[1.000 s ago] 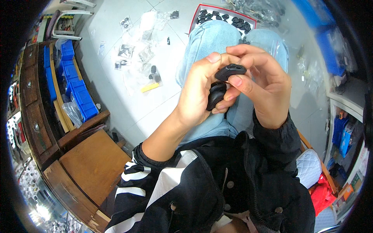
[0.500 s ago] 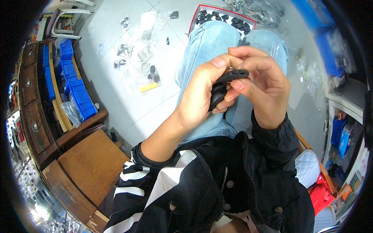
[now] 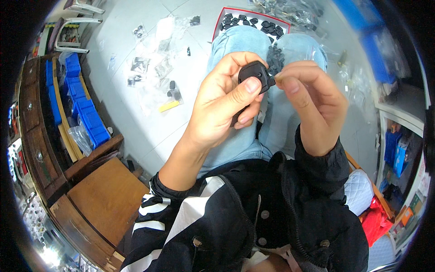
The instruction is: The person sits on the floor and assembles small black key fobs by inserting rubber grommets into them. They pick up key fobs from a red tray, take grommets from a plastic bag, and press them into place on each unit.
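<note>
My left hand (image 3: pixel 222 93) is closed round a black key fob shell (image 3: pixel 254 75), its thumb pressed on the face. The shell is held tilted, with a small round dimple showing and a narrow tab toward the right. Under it, partly hidden by the fingers, another dark piece (image 3: pixel 237 117) sits in the same hand. My right hand (image 3: pixel 315 97) has its thumb and forefinger pinched together right by the tab; whatever lies between those fingertips is too small to make out. Small black parts (image 3: pixel 275 58) lie between my knees.
Beyond my knees stands a red-rimmed white box (image 3: pixel 253 12) with several black fob shells. Plastic bags (image 3: pixel 165 50) and a yellow piece (image 3: pixel 169 106) lie on the floor. Blue bins (image 3: pixel 90 120) stand at the left by a wooden drawer cabinet (image 3: pixel 38 118); shelving (image 3: pixel 401 115) is at right.
My left hand has turned the fob shell so its face shows, and moved slightly left. My right hand has drawn back from around it to the tab end.
</note>
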Available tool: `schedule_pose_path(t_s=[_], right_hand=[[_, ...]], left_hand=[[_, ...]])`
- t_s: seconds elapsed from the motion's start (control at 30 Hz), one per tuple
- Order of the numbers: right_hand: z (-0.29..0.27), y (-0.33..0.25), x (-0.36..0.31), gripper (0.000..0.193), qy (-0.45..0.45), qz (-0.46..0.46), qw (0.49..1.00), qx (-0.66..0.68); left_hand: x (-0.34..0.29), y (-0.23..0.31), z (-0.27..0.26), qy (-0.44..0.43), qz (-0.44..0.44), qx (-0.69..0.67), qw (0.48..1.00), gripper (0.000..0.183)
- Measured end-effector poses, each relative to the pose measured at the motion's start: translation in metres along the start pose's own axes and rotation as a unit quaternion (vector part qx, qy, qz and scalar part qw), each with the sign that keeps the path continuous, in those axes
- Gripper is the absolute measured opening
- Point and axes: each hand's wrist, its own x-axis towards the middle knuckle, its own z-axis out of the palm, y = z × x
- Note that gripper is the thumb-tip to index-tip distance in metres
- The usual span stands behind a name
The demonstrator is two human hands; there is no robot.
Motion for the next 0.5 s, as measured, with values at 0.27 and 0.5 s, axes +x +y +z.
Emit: schedule_pose_path(t_s=[0.27,0.5], right_hand=[[0.005,-0.007,0.0,0.004,0.012,-0.013,0.998,-0.066],[-0.006,-0.007,0.004,0.003,0.085,-0.031,0.994,-0.066]], left_hand=[[-0.004,0.002,0.003,0.02,0.116,0.212,0.97,0.022],[-0.01,0.001,0.002,0.092,0.105,0.242,0.96,0.019]])
